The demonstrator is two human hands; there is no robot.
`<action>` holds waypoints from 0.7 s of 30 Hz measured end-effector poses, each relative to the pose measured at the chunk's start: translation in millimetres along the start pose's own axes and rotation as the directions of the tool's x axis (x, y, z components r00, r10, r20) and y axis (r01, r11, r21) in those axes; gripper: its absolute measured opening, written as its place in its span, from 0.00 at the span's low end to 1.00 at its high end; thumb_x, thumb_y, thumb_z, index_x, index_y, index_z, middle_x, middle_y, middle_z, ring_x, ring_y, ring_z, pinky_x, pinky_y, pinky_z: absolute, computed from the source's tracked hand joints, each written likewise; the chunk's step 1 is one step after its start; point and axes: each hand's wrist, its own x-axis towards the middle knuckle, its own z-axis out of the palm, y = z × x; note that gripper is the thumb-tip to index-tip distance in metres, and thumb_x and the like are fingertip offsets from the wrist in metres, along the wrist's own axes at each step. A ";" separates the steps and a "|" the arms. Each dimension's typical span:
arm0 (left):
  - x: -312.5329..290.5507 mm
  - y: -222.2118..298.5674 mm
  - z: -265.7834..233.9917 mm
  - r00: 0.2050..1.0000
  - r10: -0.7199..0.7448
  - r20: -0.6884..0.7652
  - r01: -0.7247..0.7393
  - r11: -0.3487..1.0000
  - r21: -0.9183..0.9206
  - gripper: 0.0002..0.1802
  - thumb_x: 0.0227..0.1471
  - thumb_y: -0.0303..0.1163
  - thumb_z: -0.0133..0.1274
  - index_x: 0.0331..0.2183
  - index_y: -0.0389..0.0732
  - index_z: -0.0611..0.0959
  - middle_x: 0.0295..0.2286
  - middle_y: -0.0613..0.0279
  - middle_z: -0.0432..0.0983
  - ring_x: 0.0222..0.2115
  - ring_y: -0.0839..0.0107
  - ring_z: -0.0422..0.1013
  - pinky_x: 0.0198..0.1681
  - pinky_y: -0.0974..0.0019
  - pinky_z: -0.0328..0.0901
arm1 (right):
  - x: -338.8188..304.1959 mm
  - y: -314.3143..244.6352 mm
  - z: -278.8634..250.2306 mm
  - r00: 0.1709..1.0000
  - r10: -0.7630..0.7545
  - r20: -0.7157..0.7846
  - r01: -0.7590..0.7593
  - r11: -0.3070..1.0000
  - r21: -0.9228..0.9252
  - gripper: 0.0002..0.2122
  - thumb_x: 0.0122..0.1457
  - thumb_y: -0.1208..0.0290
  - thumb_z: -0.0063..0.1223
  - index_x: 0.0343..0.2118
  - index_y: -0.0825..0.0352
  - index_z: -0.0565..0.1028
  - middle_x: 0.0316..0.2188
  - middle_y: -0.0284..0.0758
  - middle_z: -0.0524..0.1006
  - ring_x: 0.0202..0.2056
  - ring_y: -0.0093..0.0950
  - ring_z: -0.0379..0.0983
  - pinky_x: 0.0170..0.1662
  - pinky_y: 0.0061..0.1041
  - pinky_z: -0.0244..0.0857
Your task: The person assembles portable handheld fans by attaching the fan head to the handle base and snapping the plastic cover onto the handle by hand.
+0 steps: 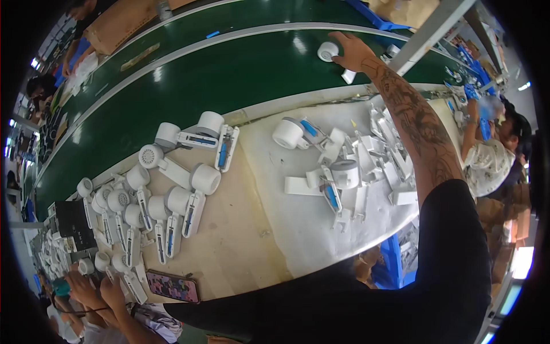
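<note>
My right hand [356, 53] reaches over the green conveyor belt [240, 69], tattooed forearm stretched forward. Its fingers are apart, thumb and forefinger beside the round, grilled head of a white device [328, 51]. A white handle-like piece [348, 75] shows just below the hand. Whether the fingers touch the device, I cannot tell. My left hand is out of view. Nearer me, on the worktable, lie several similar white devices [205, 179] with round heads and handles; some handles are uncovered, showing a blue cylinder inside. To the right are more devices [288, 133] and a heap of white plastic parts [372, 155].
A phone [173, 286] lies at the table's near edge. Another person's hands [86, 289] are at the lower left beside devices. A black box [73, 225] stands at left. A metal post [432, 37] rises beyond my forearm; another person [490, 155] sits at right.
</note>
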 end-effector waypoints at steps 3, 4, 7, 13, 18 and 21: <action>-5.6 9.1 -4.5 0.999 -0.032 0.010 0.030 0.989 0.144 0.14 0.48 0.34 0.60 0.28 0.31 0.78 0.23 0.46 0.75 0.25 0.55 0.73 0.31 0.55 0.65 | 24.0 -1.3 32.1 0.986 0.153 0.070 -0.158 0.985 0.063 0.38 0.50 0.63 0.65 0.64 0.55 0.58 0.50 0.56 0.72 0.51 0.53 0.70 0.55 0.43 0.65; -2.9 11.8 -1.2 1.000 -0.012 -0.017 0.013 0.998 0.054 0.15 0.47 0.33 0.61 0.27 0.30 0.77 0.22 0.45 0.74 0.23 0.53 0.71 0.30 0.54 0.64 | 24.9 7.5 42.0 0.979 0.179 0.097 -0.188 0.979 0.085 0.38 0.50 0.63 0.65 0.64 0.56 0.58 0.51 0.55 0.71 0.52 0.53 0.70 0.56 0.43 0.65; -4.3 23.2 -12.7 0.991 -0.126 0.036 0.121 0.985 0.119 0.17 0.48 0.36 0.62 0.30 0.29 0.79 0.25 0.43 0.76 0.27 0.50 0.74 0.33 0.55 0.66 | 19.0 -9.1 58.2 0.967 0.252 0.049 -0.252 0.968 0.006 0.37 0.48 0.61 0.65 0.62 0.58 0.62 0.51 0.52 0.72 0.52 0.49 0.71 0.55 0.42 0.66; -39.1 117.7 -39.5 0.952 -0.045 -0.302 -0.084 0.912 -0.400 0.17 0.56 0.34 0.59 0.42 0.29 0.81 0.38 0.51 0.81 0.41 0.63 0.76 0.47 0.65 0.68 | -47.4 -91.2 -64.0 0.987 0.076 -0.138 -0.016 0.921 0.390 0.34 0.46 0.70 0.66 0.58 0.67 0.66 0.49 0.49 0.74 0.50 0.42 0.73 0.55 0.36 0.67; -82.7 243.9 -43.9 0.978 0.174 -0.113 -0.176 0.412 -0.894 0.18 0.62 0.37 0.51 0.39 0.29 0.81 0.36 0.54 0.80 0.39 0.67 0.76 0.47 0.66 0.68 | -107.2 -192.2 -162.5 0.985 -0.173 0.000 0.111 0.632 0.767 0.31 0.46 0.78 0.67 0.56 0.68 0.69 0.43 0.34 0.75 0.43 0.24 0.74 0.49 0.24 0.66; -97.8 301.5 -20.3 0.950 0.311 -0.015 0.007 -0.069 -0.998 0.26 0.64 0.45 0.45 0.44 0.27 0.78 0.39 0.47 0.79 0.41 0.58 0.77 0.48 0.61 0.69 | -134.6 -246.9 -180.5 0.937 -0.349 -0.025 0.110 0.226 0.968 0.30 0.45 0.75 0.71 0.53 0.69 0.71 0.43 0.32 0.75 0.45 0.23 0.73 0.49 0.24 0.67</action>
